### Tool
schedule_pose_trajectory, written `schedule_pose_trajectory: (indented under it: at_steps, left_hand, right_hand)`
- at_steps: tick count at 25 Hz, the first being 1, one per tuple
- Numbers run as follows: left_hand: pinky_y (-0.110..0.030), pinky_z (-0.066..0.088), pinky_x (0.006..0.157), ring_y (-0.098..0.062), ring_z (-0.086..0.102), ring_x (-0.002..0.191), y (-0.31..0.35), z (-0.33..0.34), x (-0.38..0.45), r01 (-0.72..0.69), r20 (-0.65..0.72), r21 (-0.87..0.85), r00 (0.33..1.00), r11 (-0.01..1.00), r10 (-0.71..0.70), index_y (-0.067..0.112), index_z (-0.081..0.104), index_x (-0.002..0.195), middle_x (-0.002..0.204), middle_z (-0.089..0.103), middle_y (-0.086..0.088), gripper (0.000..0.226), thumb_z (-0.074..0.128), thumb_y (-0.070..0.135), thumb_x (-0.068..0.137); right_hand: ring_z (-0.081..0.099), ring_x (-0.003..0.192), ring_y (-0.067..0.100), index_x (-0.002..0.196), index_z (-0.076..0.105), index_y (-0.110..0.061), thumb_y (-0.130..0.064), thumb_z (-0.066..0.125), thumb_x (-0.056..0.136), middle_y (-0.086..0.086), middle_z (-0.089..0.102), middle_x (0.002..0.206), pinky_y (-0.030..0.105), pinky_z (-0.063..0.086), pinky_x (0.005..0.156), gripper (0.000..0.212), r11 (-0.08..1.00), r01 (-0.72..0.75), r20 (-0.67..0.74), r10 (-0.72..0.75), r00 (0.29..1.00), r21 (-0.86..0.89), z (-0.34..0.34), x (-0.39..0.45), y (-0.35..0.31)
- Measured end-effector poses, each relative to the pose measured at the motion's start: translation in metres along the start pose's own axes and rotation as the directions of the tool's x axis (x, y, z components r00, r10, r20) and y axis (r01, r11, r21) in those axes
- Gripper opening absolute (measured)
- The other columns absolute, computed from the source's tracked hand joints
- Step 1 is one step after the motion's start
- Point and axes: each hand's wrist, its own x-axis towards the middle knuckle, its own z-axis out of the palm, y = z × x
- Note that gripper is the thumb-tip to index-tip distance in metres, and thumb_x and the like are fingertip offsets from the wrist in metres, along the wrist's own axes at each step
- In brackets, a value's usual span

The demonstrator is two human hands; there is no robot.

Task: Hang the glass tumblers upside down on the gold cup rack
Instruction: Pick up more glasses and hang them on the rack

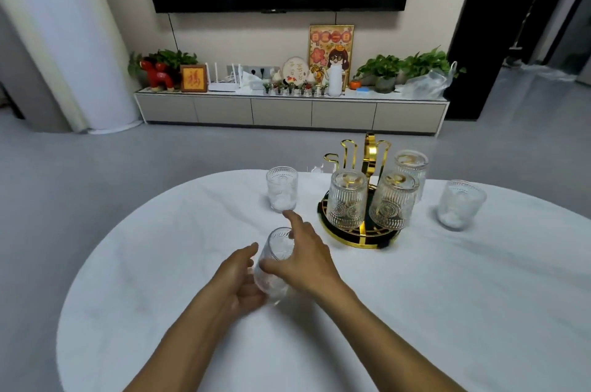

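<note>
The gold cup rack (367, 148) stands on a round black and gold base (358, 239) at the table's far middle. Three ribbed glass tumblers hang upside down on it: one at front left (347, 199), one at front right (393, 201), one behind (411, 168). Several hooks at the back left are bare. My left hand (238, 283) cups the bottom of a tilted tumbler (275, 267) near the table's middle. My right hand (303, 254) rests on that tumbler's side, index finger stretched forward. An upright tumbler (282, 188) stands left of the rack, another (460, 204) to its right.
The oval table wears a white cloth (415, 327). Grey floor lies beyond its far edge. A low TV cabinet (287, 110) with plants and ornaments lines the wall under a black screen. A tall white cylinder (64, 40) stands at the left.
</note>
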Motion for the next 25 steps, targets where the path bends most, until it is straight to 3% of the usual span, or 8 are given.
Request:
schedule_pose_trajectory:
  at_steps: [3,5,7,10,12,15,18,25]
  left_hand:
    - [-0.043,0.06,0.075,-0.033,0.07,0.086,0.013,0.008,-0.005,-0.036,0.289,-0.13,0.955,0.991,0.072,0.009,0.073,0.11,0.105,0.074,-0.017,0.049,0.067,0.049,0.082]
    - [-0.044,0.058,0.082,-0.033,0.068,0.098,0.018,0.018,-0.015,-0.068,0.389,-0.288,0.903,0.955,0.181,0.008,0.071,0.114,0.116,0.071,-0.019,0.047,0.07,0.041,0.082]
    - [-0.041,0.059,0.079,-0.03,0.071,0.093,0.024,0.027,-0.022,-0.145,0.348,-0.379,0.893,0.914,0.286,0.009,0.07,0.115,0.112,0.072,-0.017,0.047,0.076,0.036,0.076]
    - [-0.034,0.057,0.076,-0.023,0.072,0.085,0.06,0.038,-0.029,-0.427,0.148,-0.31,0.861,0.849,0.487,0.012,0.07,0.11,0.101,0.075,-0.007,0.064,0.085,0.041,0.055]
    - [-0.031,0.055,0.075,-0.019,0.07,0.089,0.102,0.052,-0.032,-0.63,0.066,-0.125,0.765,0.766,0.64,0.012,0.063,0.118,0.109,0.073,-0.007,0.079,0.089,0.042,0.05]
    - [-0.026,0.051,0.072,-0.011,0.064,0.096,0.155,0.096,-0.024,-0.791,0.132,0.236,0.601,0.564,0.788,0.019,0.057,0.116,0.111,0.066,0.002,0.073,0.092,0.036,0.054]
    - [-0.027,0.05,0.08,-0.016,0.061,0.101,0.174,0.131,0.005,-0.777,0.262,0.432,0.594,0.459,0.76,0.02,0.055,0.122,0.111,0.062,0.003,0.079,0.093,0.031,0.054]
    - [-0.039,0.049,0.096,-0.023,0.059,0.113,0.166,0.153,0.061,-0.73,0.434,0.641,0.601,0.238,0.671,0.018,0.054,0.131,0.128,0.062,-0.005,0.088,0.094,0.03,0.053]
  right_hand:
    - [0.062,0.097,0.011,0.124,0.046,-0.043,-0.039,0.085,0.06,-0.007,0.056,0.115,0.033,0.054,0.084,0.075,0.859,0.095,-0.162,-0.015,0.987,0.504,-0.02,-0.008,0.005]
    - [0.063,0.094,0.001,0.12,0.05,-0.041,-0.033,0.087,0.061,-0.009,0.057,0.116,0.025,0.055,0.078,0.07,0.757,0.169,-0.193,-0.058,0.979,0.631,-0.031,-0.011,0.003]
    - [0.061,0.103,0.001,0.12,0.052,-0.041,-0.04,0.085,0.063,-0.01,0.056,0.123,0.028,0.055,0.084,0.066,0.745,0.17,-0.136,-0.107,0.985,0.645,-0.049,-0.009,0.001]
    - [0.05,0.124,0.01,0.126,0.055,-0.039,-0.058,0.064,0.076,-0.012,0.055,0.135,0.044,0.045,0.102,0.054,0.885,0.236,-0.25,-0.142,0.958,0.401,-0.104,0.02,-0.001]
    - [0.046,0.129,0.019,0.135,0.048,-0.029,-0.049,0.051,0.089,-0.004,0.051,0.143,0.043,0.041,0.102,0.051,0.984,0.174,-0.43,-0.177,0.885,-0.047,-0.149,0.05,0.003]
    - [0.046,0.126,0.03,0.137,0.043,-0.016,-0.034,0.044,0.097,0.007,0.049,0.144,0.043,0.042,0.093,0.044,0.869,0.012,-0.33,-0.2,0.923,-0.494,-0.185,0.088,0.021]
    - [0.055,0.111,0.033,0.121,0.053,-0.014,-0.03,0.044,0.098,0.011,0.062,0.126,0.042,0.046,0.079,0.03,0.834,0.064,-0.245,-0.233,0.941,-0.547,-0.184,0.099,0.038]
    - [0.059,0.1,0.034,0.11,0.061,-0.013,-0.029,0.049,0.086,0.011,0.069,0.111,0.046,0.053,0.075,0.031,0.843,0.052,-0.334,-0.268,0.903,-0.536,-0.183,0.102,0.041]
